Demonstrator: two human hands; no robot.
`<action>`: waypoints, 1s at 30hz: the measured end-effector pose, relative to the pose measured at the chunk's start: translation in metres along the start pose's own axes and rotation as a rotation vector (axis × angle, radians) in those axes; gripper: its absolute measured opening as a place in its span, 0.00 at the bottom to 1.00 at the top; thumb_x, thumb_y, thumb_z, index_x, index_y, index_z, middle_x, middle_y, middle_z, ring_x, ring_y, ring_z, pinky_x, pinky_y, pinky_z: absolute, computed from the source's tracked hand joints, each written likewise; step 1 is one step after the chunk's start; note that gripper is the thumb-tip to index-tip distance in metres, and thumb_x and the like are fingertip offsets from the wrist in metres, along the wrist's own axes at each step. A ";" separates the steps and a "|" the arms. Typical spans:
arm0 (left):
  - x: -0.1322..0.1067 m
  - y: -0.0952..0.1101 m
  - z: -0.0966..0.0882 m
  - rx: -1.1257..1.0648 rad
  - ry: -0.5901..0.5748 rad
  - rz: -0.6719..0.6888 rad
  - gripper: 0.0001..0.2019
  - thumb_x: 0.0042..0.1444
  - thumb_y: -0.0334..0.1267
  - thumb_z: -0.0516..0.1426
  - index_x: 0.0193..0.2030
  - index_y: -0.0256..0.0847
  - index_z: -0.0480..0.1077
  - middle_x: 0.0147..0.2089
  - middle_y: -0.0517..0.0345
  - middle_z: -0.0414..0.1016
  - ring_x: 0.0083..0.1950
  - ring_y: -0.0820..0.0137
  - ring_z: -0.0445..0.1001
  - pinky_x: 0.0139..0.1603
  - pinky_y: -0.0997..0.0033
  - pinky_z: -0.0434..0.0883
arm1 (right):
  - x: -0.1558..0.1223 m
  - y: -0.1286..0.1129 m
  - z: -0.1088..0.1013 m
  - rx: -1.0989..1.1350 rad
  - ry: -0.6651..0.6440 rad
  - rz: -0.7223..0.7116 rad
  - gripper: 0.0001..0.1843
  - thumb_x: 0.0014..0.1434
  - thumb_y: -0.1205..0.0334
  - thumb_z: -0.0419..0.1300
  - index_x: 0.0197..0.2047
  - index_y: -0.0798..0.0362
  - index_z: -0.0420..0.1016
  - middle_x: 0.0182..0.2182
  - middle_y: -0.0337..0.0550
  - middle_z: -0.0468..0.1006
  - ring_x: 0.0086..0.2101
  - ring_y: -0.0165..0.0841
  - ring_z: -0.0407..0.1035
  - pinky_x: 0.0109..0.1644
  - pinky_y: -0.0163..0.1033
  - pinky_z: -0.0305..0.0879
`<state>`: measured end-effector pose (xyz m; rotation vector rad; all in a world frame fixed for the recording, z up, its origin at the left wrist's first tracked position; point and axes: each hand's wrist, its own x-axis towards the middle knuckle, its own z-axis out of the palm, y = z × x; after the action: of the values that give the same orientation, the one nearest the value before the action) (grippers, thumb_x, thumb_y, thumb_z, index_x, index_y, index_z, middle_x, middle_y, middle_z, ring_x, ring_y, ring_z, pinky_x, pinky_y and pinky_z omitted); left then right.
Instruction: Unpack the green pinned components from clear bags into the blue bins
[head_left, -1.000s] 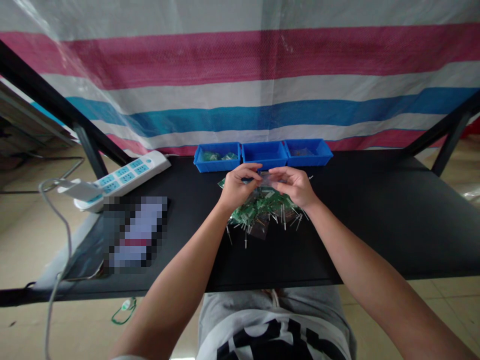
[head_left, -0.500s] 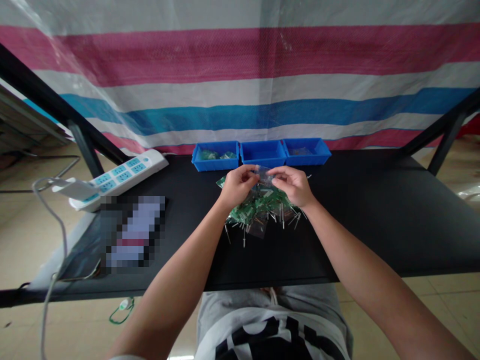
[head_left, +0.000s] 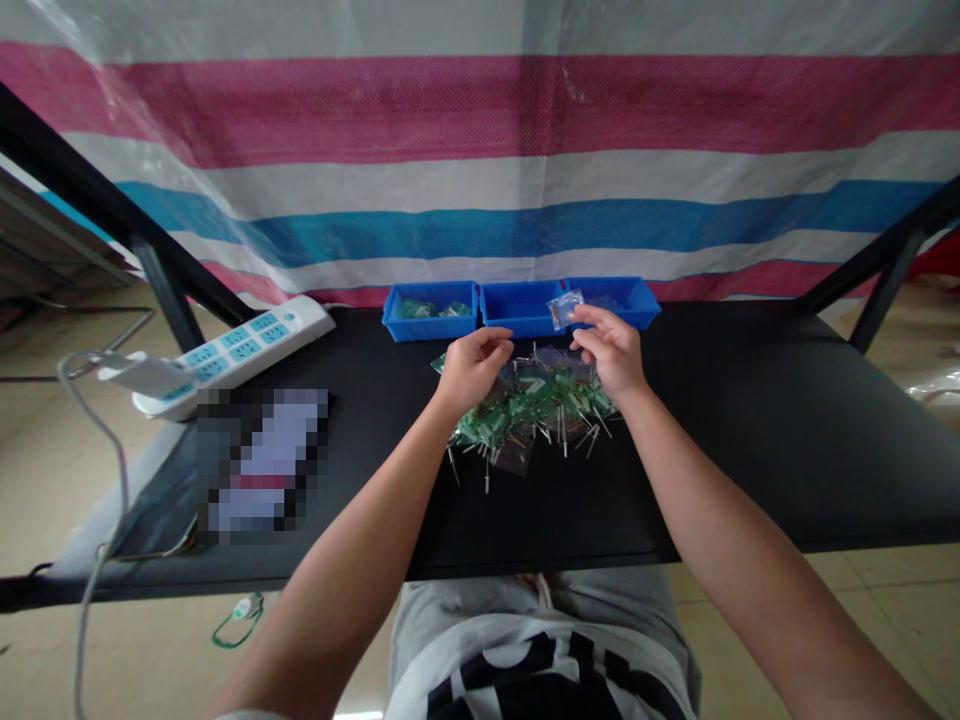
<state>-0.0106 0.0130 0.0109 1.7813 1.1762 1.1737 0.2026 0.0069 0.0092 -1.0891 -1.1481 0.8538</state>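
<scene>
My right hand [head_left: 613,350] pinches a small clear plastic bag [head_left: 564,308] and holds it up near the seam between the middle blue bin [head_left: 525,306] and the right blue bin [head_left: 622,300]. My left hand [head_left: 471,366] hovers with its fingers curled together over the left edge of a pile of small green circuit boards, clear bags and metal pins [head_left: 529,410] on the black table [head_left: 750,430]. What the left fingers hold, if anything, is hidden.
A left blue bin [head_left: 429,310] holds green parts. A white power strip [head_left: 225,355] with a plugged adapter and grey cable lies at the table's left. A blurred-out item [head_left: 259,465] rests near the front left. A striped tarp hangs behind the table.
My hands came apart. The right hand lifted the small clear bag up and away to the right, toward the bins. The left hand stayed over the pile.
</scene>
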 end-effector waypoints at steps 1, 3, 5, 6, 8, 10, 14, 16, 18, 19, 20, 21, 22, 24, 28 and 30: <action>0.000 0.000 -0.001 0.028 0.006 0.004 0.15 0.54 0.43 0.57 0.43 0.35 0.76 0.31 0.56 0.78 0.30 0.72 0.72 0.32 0.73 0.68 | 0.004 0.002 -0.004 0.015 0.026 0.029 0.23 0.43 0.59 0.65 0.46 0.51 0.76 0.45 0.47 0.79 0.25 0.28 0.69 0.19 0.31 0.55; -0.001 0.003 -0.001 0.089 -0.002 0.027 0.12 0.54 0.40 0.56 0.39 0.36 0.77 0.32 0.56 0.78 0.31 0.71 0.72 0.35 0.72 0.69 | 0.010 0.004 -0.012 0.063 0.047 0.087 0.27 0.45 0.59 0.63 0.52 0.48 0.72 0.54 0.48 0.74 0.29 0.29 0.72 0.19 0.30 0.57; -0.003 0.005 -0.001 0.151 -0.025 0.055 0.11 0.54 0.37 0.55 0.37 0.36 0.77 0.34 0.55 0.79 0.34 0.70 0.74 0.38 0.72 0.69 | 0.013 0.004 -0.019 0.130 0.048 0.133 0.31 0.45 0.60 0.61 0.56 0.44 0.69 0.61 0.48 0.67 0.34 0.32 0.74 0.20 0.30 0.61; -0.004 0.006 -0.001 0.179 -0.033 0.063 0.10 0.53 0.37 0.55 0.36 0.37 0.77 0.34 0.55 0.79 0.35 0.70 0.74 0.39 0.71 0.70 | 0.014 0.004 -0.022 0.160 0.041 0.156 0.32 0.45 0.61 0.61 0.57 0.43 0.67 0.64 0.47 0.64 0.37 0.33 0.74 0.21 0.31 0.63; -0.004 0.008 -0.001 0.225 -0.044 0.070 0.10 0.53 0.36 0.54 0.36 0.37 0.77 0.34 0.55 0.79 0.35 0.69 0.74 0.40 0.71 0.70 | 0.015 0.003 -0.027 0.201 0.031 0.193 0.33 0.44 0.62 0.61 0.56 0.43 0.67 0.66 0.47 0.60 0.40 0.35 0.75 0.22 0.31 0.65; -0.004 0.008 -0.002 0.259 -0.038 0.064 0.11 0.53 0.35 0.54 0.37 0.37 0.77 0.33 0.56 0.79 0.34 0.70 0.74 0.39 0.71 0.69 | 0.015 0.002 -0.029 0.209 0.040 0.205 0.31 0.43 0.62 0.61 0.54 0.46 0.69 0.65 0.48 0.61 0.41 0.36 0.75 0.22 0.31 0.65; -0.001 0.005 -0.006 0.305 0.020 0.024 0.16 0.53 0.34 0.53 0.45 0.36 0.76 0.30 0.58 0.78 0.30 0.71 0.72 0.37 0.72 0.68 | 0.016 0.002 -0.027 0.164 0.131 0.157 0.20 0.43 0.61 0.61 0.43 0.50 0.74 0.51 0.47 0.75 0.33 0.32 0.74 0.19 0.29 0.61; 0.001 0.003 -0.009 0.337 0.056 0.008 0.17 0.52 0.34 0.52 0.46 0.36 0.76 0.29 0.59 0.77 0.30 0.70 0.72 0.37 0.72 0.68 | 0.015 0.001 -0.024 0.147 0.166 0.133 0.15 0.42 0.62 0.62 0.37 0.52 0.76 0.40 0.44 0.78 0.28 0.29 0.72 0.18 0.29 0.58; 0.003 0.000 -0.012 0.386 0.076 -0.008 0.17 0.52 0.34 0.52 0.45 0.36 0.77 0.30 0.58 0.78 0.32 0.70 0.73 0.38 0.71 0.69 | 0.014 0.000 -0.021 0.136 0.168 0.109 0.12 0.42 0.62 0.62 0.33 0.54 0.76 0.33 0.41 0.77 0.24 0.26 0.69 0.18 0.29 0.56; 0.004 -0.001 -0.014 0.417 0.076 -0.016 0.17 0.52 0.33 0.52 0.45 0.37 0.77 0.32 0.57 0.79 0.33 0.69 0.74 0.40 0.71 0.69 | 0.013 0.000 -0.020 0.124 0.158 0.096 0.11 0.41 0.62 0.63 0.32 0.54 0.76 0.31 0.41 0.77 0.23 0.26 0.68 0.18 0.29 0.55; 0.005 -0.002 -0.015 0.450 0.070 -0.025 0.17 0.52 0.33 0.52 0.45 0.37 0.77 0.34 0.56 0.79 0.34 0.68 0.75 0.42 0.70 0.70 | 0.012 0.000 -0.018 0.106 0.142 0.084 0.10 0.41 0.62 0.63 0.31 0.54 0.76 0.30 0.40 0.77 0.22 0.25 0.68 0.17 0.29 0.54; 0.005 -0.003 -0.016 0.482 0.060 -0.032 0.17 0.51 0.32 0.52 0.45 0.37 0.77 0.36 0.55 0.80 0.36 0.67 0.75 0.43 0.69 0.70 | 0.011 0.000 -0.016 0.084 0.121 0.075 0.10 0.41 0.62 0.63 0.31 0.54 0.76 0.29 0.40 0.77 0.21 0.25 0.67 0.18 0.29 0.54; 0.006 -0.004 -0.016 0.510 0.047 -0.040 0.17 0.51 0.32 0.52 0.45 0.37 0.77 0.37 0.54 0.80 0.38 0.66 0.76 0.45 0.68 0.70 | 0.010 0.001 -0.014 0.057 0.095 0.067 0.11 0.42 0.61 0.64 0.32 0.54 0.76 0.28 0.40 0.77 0.21 0.25 0.67 0.18 0.30 0.53; 0.007 -0.005 -0.017 0.549 0.011 -0.052 0.18 0.51 0.31 0.52 0.45 0.38 0.77 0.40 0.53 0.81 0.42 0.63 0.77 0.48 0.67 0.71 | 0.008 0.003 -0.011 -0.009 0.028 0.050 0.11 0.43 0.60 0.64 0.32 0.54 0.76 0.26 0.40 0.77 0.20 0.26 0.66 0.18 0.30 0.53; 0.006 -0.005 -0.018 0.614 -0.122 -0.059 0.21 0.49 0.30 0.51 0.48 0.41 0.77 0.46 0.55 0.81 0.49 0.62 0.77 0.54 0.66 0.70 | 0.001 0.007 -0.007 -0.224 -0.088 -0.065 0.10 0.47 0.58 0.63 0.32 0.54 0.77 0.25 0.40 0.78 0.23 0.29 0.68 0.27 0.35 0.63; 0.006 -0.005 -0.020 0.642 -0.184 -0.069 0.23 0.48 0.29 0.51 0.49 0.42 0.76 0.48 0.57 0.80 0.52 0.63 0.76 0.57 0.66 0.69 | -0.002 0.007 -0.006 -0.378 -0.123 -0.163 0.08 0.49 0.60 0.62 0.32 0.54 0.78 0.25 0.41 0.79 0.26 0.31 0.70 0.32 0.37 0.66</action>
<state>-0.0294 0.0217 0.0151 2.2271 1.6002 0.5993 0.2076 0.0055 0.0016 -1.2399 -1.5219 0.5955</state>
